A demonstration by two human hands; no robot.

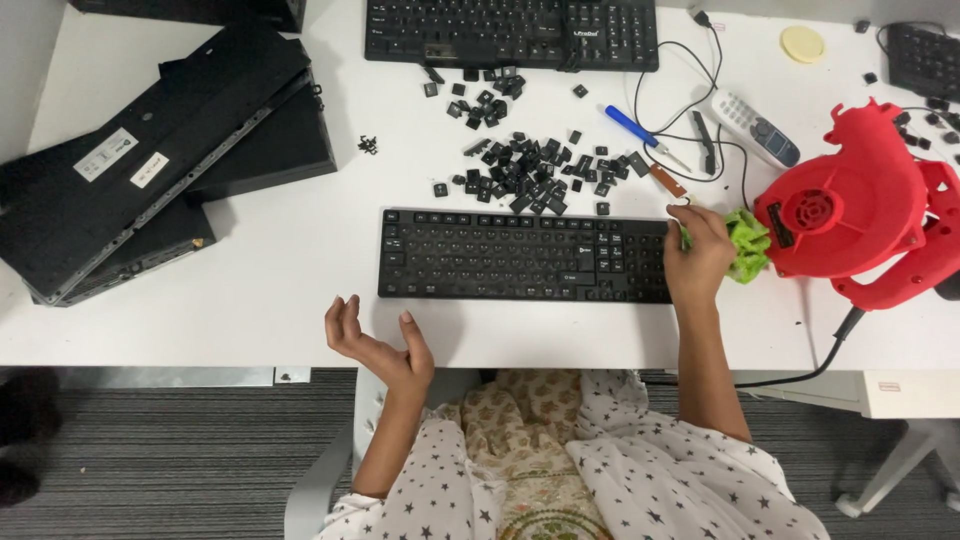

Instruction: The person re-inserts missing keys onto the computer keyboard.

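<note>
A black keyboard (520,255) lies on the white table (250,310) in front of me. My right hand (697,258) rests at the keyboard's right end and grips a green cloth (745,245). My left hand (375,345) hovers at the table's front edge, palm up, fingers apart, holding nothing. A pile of loose black keycaps (525,165) lies just behind the keyboard.
A red blower (850,210) sits at the right, its cable running off the table edge. A second black keyboard (510,32) lies at the back. Stacked black keyboards (150,150) lie face down at left. A blue screwdriver (640,135), a handset (755,128) and cables lie behind.
</note>
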